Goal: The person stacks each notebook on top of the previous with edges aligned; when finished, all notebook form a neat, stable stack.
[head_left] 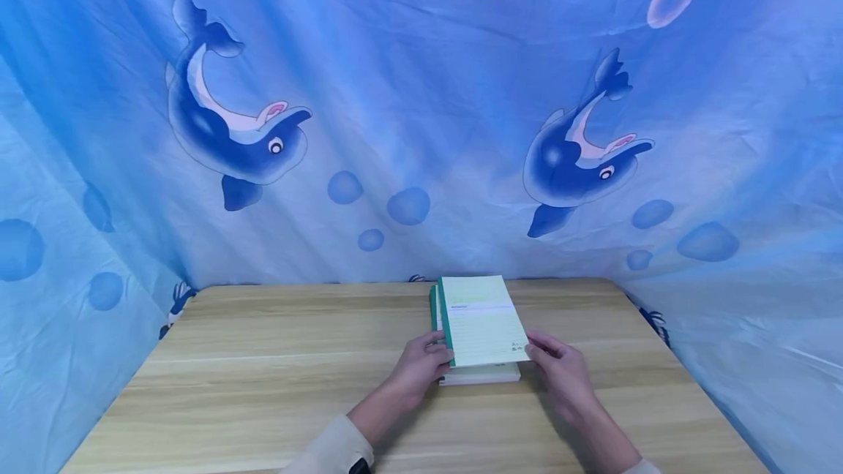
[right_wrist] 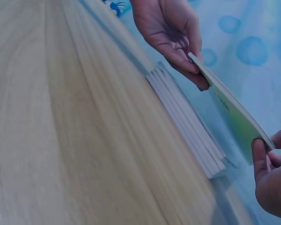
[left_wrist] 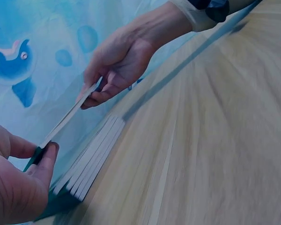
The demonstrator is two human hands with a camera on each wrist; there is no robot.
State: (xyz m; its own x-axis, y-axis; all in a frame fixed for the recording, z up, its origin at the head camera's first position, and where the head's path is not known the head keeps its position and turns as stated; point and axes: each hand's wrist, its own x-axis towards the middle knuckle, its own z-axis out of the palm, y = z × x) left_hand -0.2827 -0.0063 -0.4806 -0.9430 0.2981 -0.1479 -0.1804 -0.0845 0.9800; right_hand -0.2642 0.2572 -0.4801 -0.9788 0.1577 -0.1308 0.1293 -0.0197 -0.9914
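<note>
A thin notebook (head_left: 484,324) with a pale green cover and a dark green spine is held above a stack of similar notebooks (head_left: 481,375). My left hand (head_left: 421,364) pinches its near left corner at the spine. At the near right corner, my right hand (head_left: 560,368) grips it between thumb and fingers. Both wrist views show a gap between the raised notebook (right_wrist: 234,115) and the stack (right_wrist: 185,119), which has several notebooks lying flat on the table. The held notebook covers most of the stack in the head view.
The wooden table (head_left: 276,371) carries the stack near its far edge. Behind it hangs a blue curtain (head_left: 421,130) printed with dolphins and bubbles, which also runs along both sides of the table.
</note>
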